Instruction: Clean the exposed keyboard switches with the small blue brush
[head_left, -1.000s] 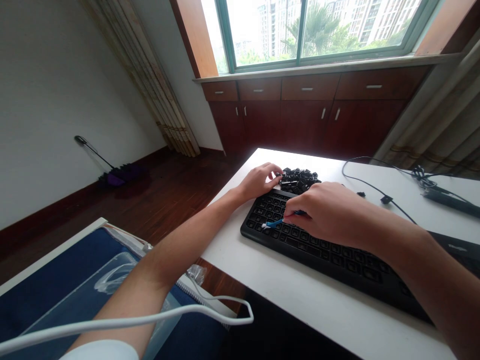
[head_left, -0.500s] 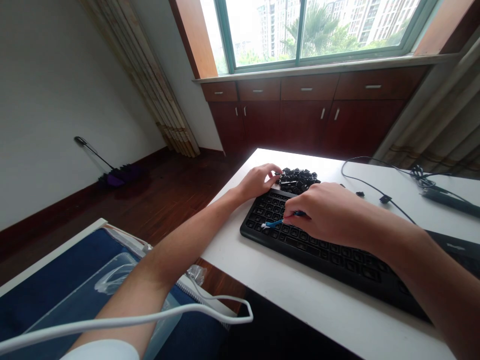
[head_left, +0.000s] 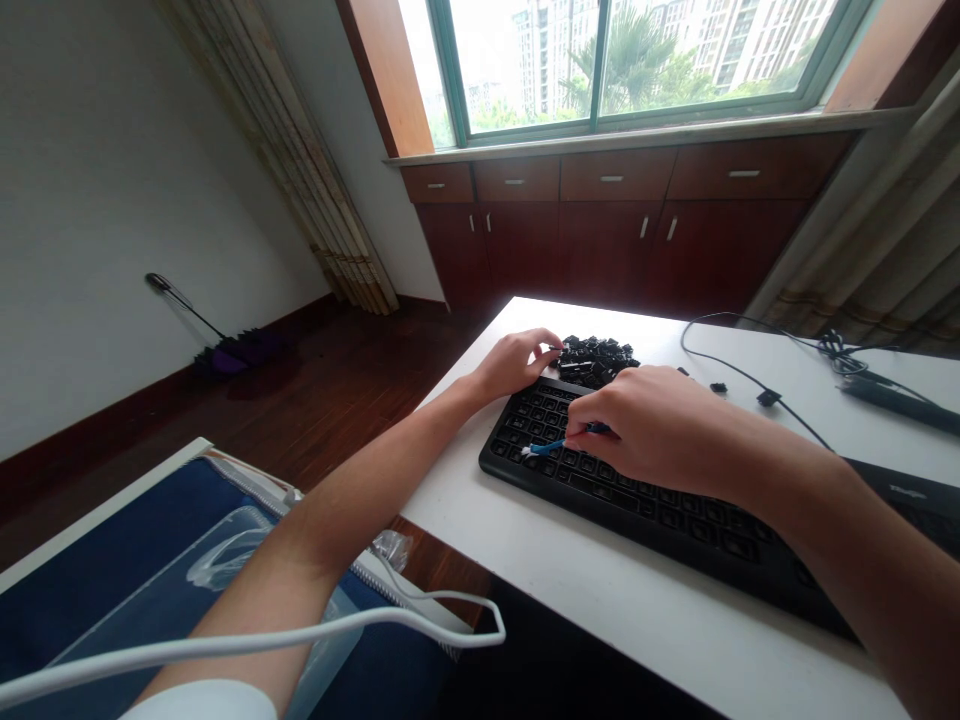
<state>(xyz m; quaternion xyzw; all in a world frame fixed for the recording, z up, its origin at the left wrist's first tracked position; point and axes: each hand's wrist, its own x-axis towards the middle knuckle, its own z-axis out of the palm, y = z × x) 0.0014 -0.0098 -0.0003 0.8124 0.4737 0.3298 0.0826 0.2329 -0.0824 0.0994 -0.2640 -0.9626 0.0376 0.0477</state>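
Observation:
A black keyboard (head_left: 645, 500) lies across the white table (head_left: 600, 590), its keycaps off at the left end. My right hand (head_left: 645, 425) is closed on a small blue brush (head_left: 551, 446) whose white tip touches the keyboard's left end. My left hand (head_left: 517, 362) rests at the keyboard's far left corner, fingers curled against a pile of loose black keycaps (head_left: 596, 358); whether it holds one is hidden.
A black cable (head_left: 739, 375) and a dark device (head_left: 900, 400) lie on the table's right part. A white cord (head_left: 300, 630) loops over a blue cushion (head_left: 150, 560) at lower left. Red-brown cabinets (head_left: 622, 230) stand under the window.
Almost nothing differs; the brush tip and my right hand have shifted very slightly left on the keyboard.

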